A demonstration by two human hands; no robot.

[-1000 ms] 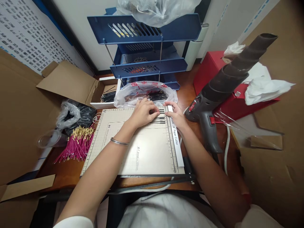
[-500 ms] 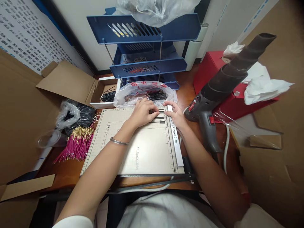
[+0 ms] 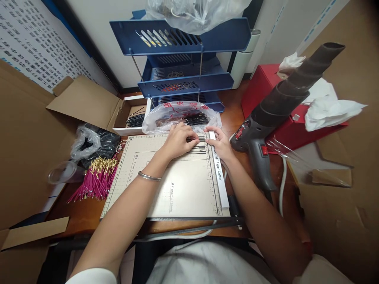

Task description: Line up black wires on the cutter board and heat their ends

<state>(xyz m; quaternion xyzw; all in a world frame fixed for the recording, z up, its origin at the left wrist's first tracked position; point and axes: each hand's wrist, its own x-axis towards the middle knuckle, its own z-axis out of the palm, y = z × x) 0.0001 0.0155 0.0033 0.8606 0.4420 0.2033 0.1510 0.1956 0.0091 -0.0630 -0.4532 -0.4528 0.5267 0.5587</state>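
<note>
The paper cutter (image 3: 183, 189) lies flat before me, its pale gridded board edged on the right by a white strip (image 3: 220, 177). Several thin black wires (image 3: 199, 152) rest across the upper right of the board. My left hand (image 3: 181, 140) is closed over their left ends, thumb and fingers pinched together on a few black wires. My right hand (image 3: 221, 145) curls round the far end of the white strip, gripping the cutter there. Its thumb and forefinger point toward the wires' right ends, and its other fingers are hidden.
A plastic bag (image 3: 154, 120) of black wires sits behind the board, below blue tiered trays (image 3: 189, 83). Magenta wires with gold ends (image 3: 96, 179) are piled left. A heat gun (image 3: 260, 146) stands right, before a red box (image 3: 262, 85). An open carton (image 3: 89, 100) is back left.
</note>
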